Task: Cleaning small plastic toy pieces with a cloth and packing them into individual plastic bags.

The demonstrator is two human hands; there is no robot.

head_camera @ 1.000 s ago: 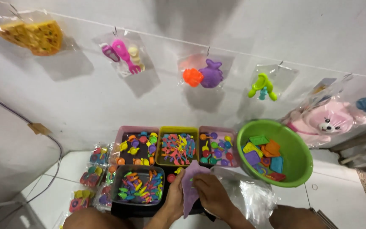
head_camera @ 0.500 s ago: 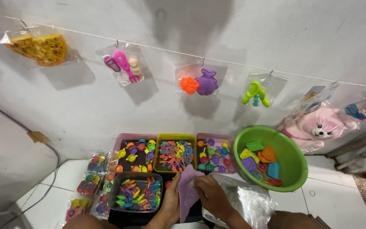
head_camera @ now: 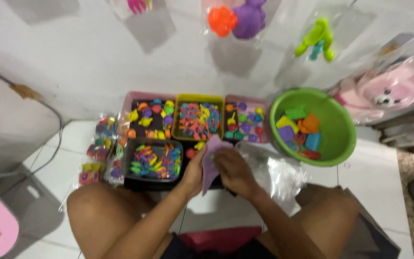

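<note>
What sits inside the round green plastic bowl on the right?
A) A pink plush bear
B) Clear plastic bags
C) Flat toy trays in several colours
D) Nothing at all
C: the round green plastic bowl holds flat toy trays in purple, orange, yellow, green and blue, lying loosely stacked.

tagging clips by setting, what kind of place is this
Probably a home workspace where small plastic toys are sorted and bagged. The person sits on a white tiled floor beside trays of toy pieces and a green basin, while bagged toy samples hang on the wall.
</note>
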